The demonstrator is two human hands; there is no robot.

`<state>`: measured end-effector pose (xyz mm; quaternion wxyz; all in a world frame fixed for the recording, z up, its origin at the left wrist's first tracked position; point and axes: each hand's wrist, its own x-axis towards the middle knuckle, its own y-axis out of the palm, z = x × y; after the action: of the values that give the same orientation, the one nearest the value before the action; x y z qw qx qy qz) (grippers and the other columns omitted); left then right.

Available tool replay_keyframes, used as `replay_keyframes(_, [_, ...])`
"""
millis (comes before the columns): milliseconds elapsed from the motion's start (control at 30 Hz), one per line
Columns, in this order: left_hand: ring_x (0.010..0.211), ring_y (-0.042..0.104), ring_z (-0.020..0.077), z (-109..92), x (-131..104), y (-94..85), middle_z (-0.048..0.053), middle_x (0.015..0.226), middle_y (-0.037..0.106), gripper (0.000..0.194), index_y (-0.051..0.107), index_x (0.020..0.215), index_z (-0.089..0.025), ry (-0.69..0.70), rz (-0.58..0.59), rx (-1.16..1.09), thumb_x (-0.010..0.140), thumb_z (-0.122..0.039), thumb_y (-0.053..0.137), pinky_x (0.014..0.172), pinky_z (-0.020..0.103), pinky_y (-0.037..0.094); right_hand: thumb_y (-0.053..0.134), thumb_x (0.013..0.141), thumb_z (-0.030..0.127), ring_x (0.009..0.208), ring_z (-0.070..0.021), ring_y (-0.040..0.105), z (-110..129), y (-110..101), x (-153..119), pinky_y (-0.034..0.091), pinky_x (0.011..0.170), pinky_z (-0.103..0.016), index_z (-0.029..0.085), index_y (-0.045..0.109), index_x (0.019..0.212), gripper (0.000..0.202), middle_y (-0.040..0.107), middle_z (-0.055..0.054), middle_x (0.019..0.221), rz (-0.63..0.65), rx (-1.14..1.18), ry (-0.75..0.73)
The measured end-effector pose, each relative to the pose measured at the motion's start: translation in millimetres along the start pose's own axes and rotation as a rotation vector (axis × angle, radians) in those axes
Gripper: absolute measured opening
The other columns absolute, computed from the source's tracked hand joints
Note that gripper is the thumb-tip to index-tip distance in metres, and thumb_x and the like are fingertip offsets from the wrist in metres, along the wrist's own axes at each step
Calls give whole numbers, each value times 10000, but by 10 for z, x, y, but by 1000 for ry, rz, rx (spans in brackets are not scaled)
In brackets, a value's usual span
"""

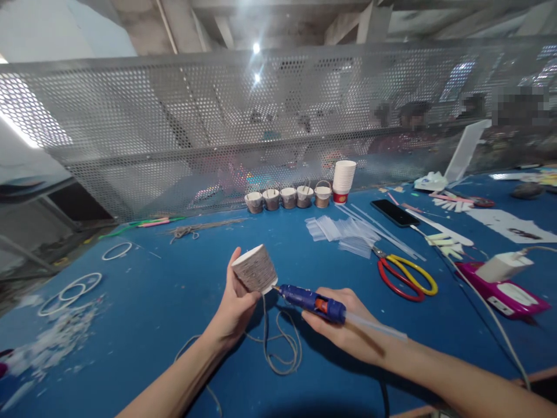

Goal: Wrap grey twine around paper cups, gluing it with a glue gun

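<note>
A paper cup wound with grey cord (256, 270) is tilted on its side in my left hand (235, 302), whose fingers wrap round it. My right hand (343, 325) grips a blue glue gun (311, 302) with a clear glue stick (376, 327) sticking out of its back. The gun's nozzle is at the cup's white lower edge, where it seems to touch. From the cup, loose grey cord (282, 354) hangs down and lies in loops on the blue table (148, 325) between my forearms.
Several small cord-wrapped cups (288, 198) and a stack of paper cups (344, 177) stand at the back. Right of centre lie clear glue sticks (343, 232), red-and-yellow scissors (407, 277), a phone (394, 213) and a pink power strip (505, 290). White rings (72, 293) lie left.
</note>
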<state>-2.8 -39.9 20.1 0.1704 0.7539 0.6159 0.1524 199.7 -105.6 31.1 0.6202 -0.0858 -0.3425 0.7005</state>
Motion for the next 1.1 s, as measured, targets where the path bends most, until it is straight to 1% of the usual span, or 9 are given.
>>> replay_keyframes(100, [1328, 427, 298, -3, 0, -11, 63, 1464, 434, 1046, 265, 1444, -367, -14, -2, 17, 564, -150, 787, 1085, 432, 355, 543, 859, 333, 497, -94, 417, -10, -1, -4, 330, 505, -221, 195, 455, 614, 295, 499, 35, 564, -13, 6, 12])
replay_keyframes(267, [1314, 445, 302, -18, -2, -16, 58, 1428, 478, 1026, 301, 1432, -373, -25, 7, 8, 557, -126, 776, 1092, 441, 346, 550, 845, 332, 485, -92, 398, 20, -6, 1, 314, 494, -220, 200, 440, 617, 285, 471, 45, 552, 8, 0, 7])
replay_keyframes(333, [1303, 460, 303, -23, -3, -23, 51, 1429, 481, 1010, 308, 1430, -376, -39, 8, 10, 566, -112, 759, 1082, 441, 364, 541, 844, 330, 487, -93, 394, 29, -19, 9, 314, 496, -221, 200, 434, 613, 286, 468, 45, 550, 6, 5, 9])
replay_keyframes(467, [1209, 555, 299, -27, -7, -49, 39, 1410, 509, 931, 344, 1414, -399, -93, 25, -27, 608, -95, 697, 1043, 462, 412, 529, 856, 341, 493, -94, 402, 26, -47, 15, 323, 508, -225, 198, 431, 605, 305, 474, 40, 556, 5, 20, 40])
replay_keyframes(567, [1137, 608, 283, -27, -13, -64, 36, 1385, 538, 903, 356, 1410, -407, -113, 34, -51, 625, -84, 665, 1030, 461, 423, 549, 847, 340, 496, -93, 391, 23, -36, 0, 319, 503, -222, 199, 432, 612, 297, 458, 47, 553, 4, 22, 40])
replay_keyframes(733, [1090, 635, 269, -44, -25, -63, 41, 1322, 593, 926, 333, 1427, -386, -141, 45, -79, 617, -76, 658, 1024, 448, 422, 564, 839, 329, 490, -89, 385, 31, -19, -7, 318, 495, -221, 198, 437, 607, 295, 458, 52, 550, 11, 29, 27])
replay_keyframes(900, [1036, 658, 291, -62, -10, -67, 48, 1273, 627, 934, 350, 1421, -366, -161, 49, -118, 580, -91, 647, 1008, 497, 425, 537, 852, 341, 503, -95, 435, 49, -76, 14, 343, 508, -227, 192, 464, 609, 294, 497, 41, 564, 12, 52, 74])
replay_keyframes(1100, [1028, 659, 293, -42, 11, -107, 53, 1183, 681, 910, 341, 1428, -357, -164, 109, -129, 602, -96, 619, 990, 496, 432, 555, 824, 328, 496, -90, 402, 69, -71, -3, 329, 506, -227, 197, 440, 603, 282, 452, 56, 544, 25, 101, 84])
